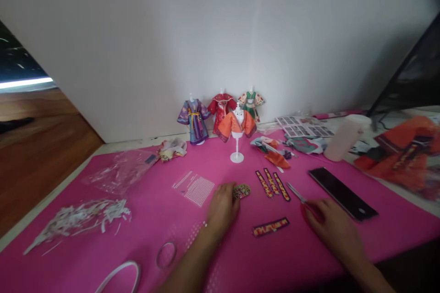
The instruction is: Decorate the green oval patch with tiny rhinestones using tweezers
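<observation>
My left hand (222,206) rests on the pink mat (154,219), fingers curled onto a small oval patterned fabric piece (241,191). My right hand (328,224) lies over the red handles of a pair of scissors (296,193) whose blades point up and left. Three narrow patterned strips (272,184) lie between the hands, and a wider patterned strip (270,227) lies nearer me. Beyond them a small white mannequin stand (237,139) wears an orange robe.
Three dressed doll mannequins (220,112) stand by the wall. A black phone (342,192), white cylinder (345,137), sticker sheets (304,126) and orange cloth (402,151) lie to the right. Paper shreds (82,217), plastic bag (120,171), dotted sheet (194,187) and tape ring (167,254) lie to the left.
</observation>
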A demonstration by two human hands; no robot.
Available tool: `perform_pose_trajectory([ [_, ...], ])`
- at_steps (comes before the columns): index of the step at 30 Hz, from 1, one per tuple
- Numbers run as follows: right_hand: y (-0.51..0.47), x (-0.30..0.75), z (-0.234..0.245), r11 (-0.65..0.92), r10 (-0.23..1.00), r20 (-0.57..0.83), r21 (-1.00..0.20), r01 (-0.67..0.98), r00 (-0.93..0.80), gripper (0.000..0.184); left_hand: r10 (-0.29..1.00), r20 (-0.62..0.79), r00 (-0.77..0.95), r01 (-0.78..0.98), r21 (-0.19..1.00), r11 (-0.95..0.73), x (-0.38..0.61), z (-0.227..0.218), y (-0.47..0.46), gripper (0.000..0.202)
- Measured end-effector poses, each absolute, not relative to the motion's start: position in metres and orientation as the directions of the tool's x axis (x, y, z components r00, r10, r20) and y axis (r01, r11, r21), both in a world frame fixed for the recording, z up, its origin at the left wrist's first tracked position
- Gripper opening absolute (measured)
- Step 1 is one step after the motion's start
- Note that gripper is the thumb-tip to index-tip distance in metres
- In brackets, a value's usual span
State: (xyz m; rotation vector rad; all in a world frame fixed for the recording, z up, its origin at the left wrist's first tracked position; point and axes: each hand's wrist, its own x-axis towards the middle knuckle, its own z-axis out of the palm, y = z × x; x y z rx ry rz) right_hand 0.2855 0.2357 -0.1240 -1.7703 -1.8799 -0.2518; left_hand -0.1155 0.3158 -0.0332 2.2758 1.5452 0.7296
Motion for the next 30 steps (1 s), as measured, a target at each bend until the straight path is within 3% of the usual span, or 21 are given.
perform_pose_trajectory([
  [30, 0.2370, 0.2909, -0.1300, 0.141, 0.862, 0.507, -0.232, 0.962, -0.004, 0.027, 0.926, 0.221, 0.305, 0.777, 0.504, -0.376, -0.1120, -0.0274, 0.3131, 0.037],
])
